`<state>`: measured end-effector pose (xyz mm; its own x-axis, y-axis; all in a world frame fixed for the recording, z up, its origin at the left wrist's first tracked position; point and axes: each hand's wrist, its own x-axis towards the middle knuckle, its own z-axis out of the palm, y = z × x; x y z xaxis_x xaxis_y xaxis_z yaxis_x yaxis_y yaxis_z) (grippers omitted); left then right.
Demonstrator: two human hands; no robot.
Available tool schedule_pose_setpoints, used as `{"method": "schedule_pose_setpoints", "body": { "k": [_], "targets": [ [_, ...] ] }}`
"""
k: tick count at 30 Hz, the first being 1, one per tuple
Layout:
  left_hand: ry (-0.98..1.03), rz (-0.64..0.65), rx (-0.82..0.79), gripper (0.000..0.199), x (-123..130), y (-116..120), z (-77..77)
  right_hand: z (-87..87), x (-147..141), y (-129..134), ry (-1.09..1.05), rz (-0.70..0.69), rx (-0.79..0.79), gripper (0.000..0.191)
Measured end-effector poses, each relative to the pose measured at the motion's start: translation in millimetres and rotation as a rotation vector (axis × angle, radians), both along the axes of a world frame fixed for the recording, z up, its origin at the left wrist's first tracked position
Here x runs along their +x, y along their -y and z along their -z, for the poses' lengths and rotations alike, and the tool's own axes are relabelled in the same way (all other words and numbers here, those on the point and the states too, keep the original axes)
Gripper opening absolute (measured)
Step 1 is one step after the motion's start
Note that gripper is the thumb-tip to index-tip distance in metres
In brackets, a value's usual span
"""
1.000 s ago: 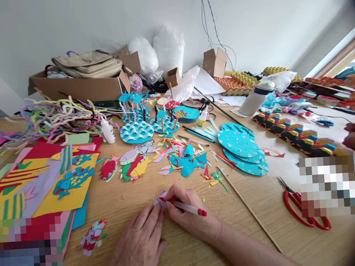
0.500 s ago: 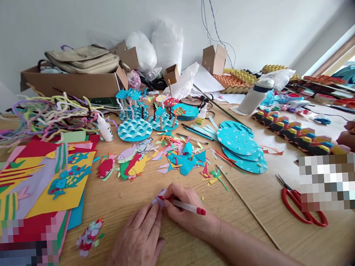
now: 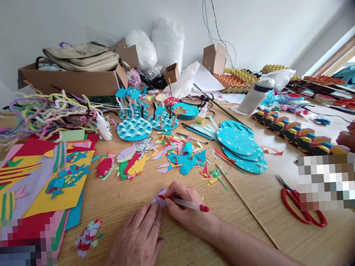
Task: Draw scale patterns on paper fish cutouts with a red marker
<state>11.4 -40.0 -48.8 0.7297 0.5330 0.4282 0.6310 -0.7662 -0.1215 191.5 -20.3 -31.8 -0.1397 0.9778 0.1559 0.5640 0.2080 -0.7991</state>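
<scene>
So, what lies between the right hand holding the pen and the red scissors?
In the head view, a thin wooden stick lies between the right hand and red scissors.

Pale wall (image 3: 98, 13) behind wooden table (image 3: 187, 252); wood-framed window (image 3: 354, 69) at far right, bright daylight there.

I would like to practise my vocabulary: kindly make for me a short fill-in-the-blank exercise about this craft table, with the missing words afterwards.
1. The right hand grips a pen with a ____ end cap.
2. The left hand lies palm ____ by the small purple paper.
3. In the picture, the scissors lie to the ____ of the wooden stick.

Missing words: red; down; right.
</scene>
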Motion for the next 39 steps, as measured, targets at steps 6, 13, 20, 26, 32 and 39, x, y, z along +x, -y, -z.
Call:
{"method": "schedule_pose_setpoints", "body": {
  "k": [6,13,20,26,32,39],
  "targets": [
    [-0.003,0.013,0.004,0.041,-0.5,0.5,-1.3,-0.2,-0.8,0.4,0.02,0.003,-0.018,0.006],
    [0.002,0.008,-0.021,0.044,-0.4,1.5,1.7,-1.4,-0.5,0.6,0.039,-0.008,-0.027,0.007],
    [0.007,0.005,-0.018,0.045,-0.8,1.5,1.5,0.3,0.7,0.9,0.027,-0.039,-0.021,0.008],
    [0.001,0.019,0.017,0.037,0.1,0.5,0.1,-2.5,1.3,1.2,-0.018,0.004,-0.008,0.008],
    [0.008,0.007,0.045,0.034,1.0,0.1,-3.0,-3.0,1.3,0.9,0.014,0.026,0.005,0.01],
    [0.014,0.001,0.047,0.034,0.9,0.5,-2.9,-2.8,0.9,-0.2,0.038,0.021,0.001,0.007]
  ]
}}
